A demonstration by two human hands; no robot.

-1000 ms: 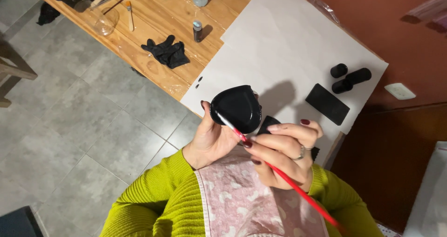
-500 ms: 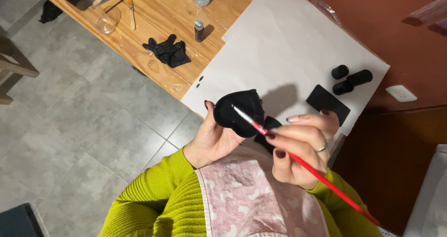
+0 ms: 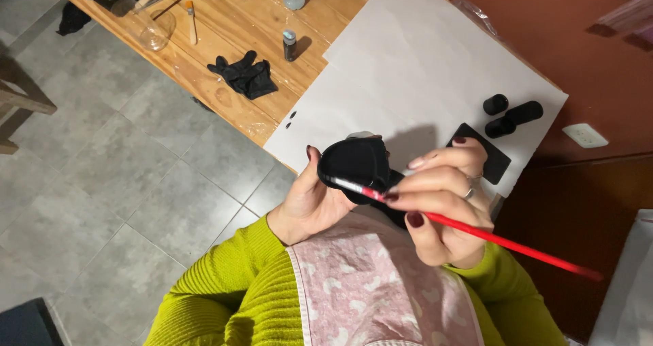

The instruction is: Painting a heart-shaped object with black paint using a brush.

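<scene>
At the far left of the wooden bench [image 3: 224, 30] stands a clear glass jar [image 3: 153, 30], lying on its side, and next to it a small brush with a pale handle [image 3: 192, 21]. A little to the right lies a crumpled pair of black rubber gloves [image 3: 246, 76], and then a small dark bottle with a grey cap [image 3: 290, 45] stands upright. A large white sheet of paper [image 3: 422, 60] covers the right part of the bench and hangs a little over its near edge.

In front of this edge, the left hand [image 3: 309, 203] holds a glossy black rounded piece [image 3: 354, 164] from below; its grip is closed around this piece, with the thumb at the left rim. The piece is in the air, above the person's lap, near the edge of the paper and not touching it. The right hand [image 3: 442, 203] has its grip closed on a thin red-handled paintbrush [image 3: 476, 232], pinched between thumb and fingers. The tip of the brush lies on the black piece, and the red handle goes down to the right.

More to the right, on the paper, lies a flat black rectangular piece [image 3: 493, 159], partly hidden behind the right hand, and beyond it three short black cylinders [image 3: 510, 113] lie close together. The person wears a yellow-green ribbed sweater [image 3: 224, 298] and a pink patterned apron [image 3: 367, 291].
</scene>
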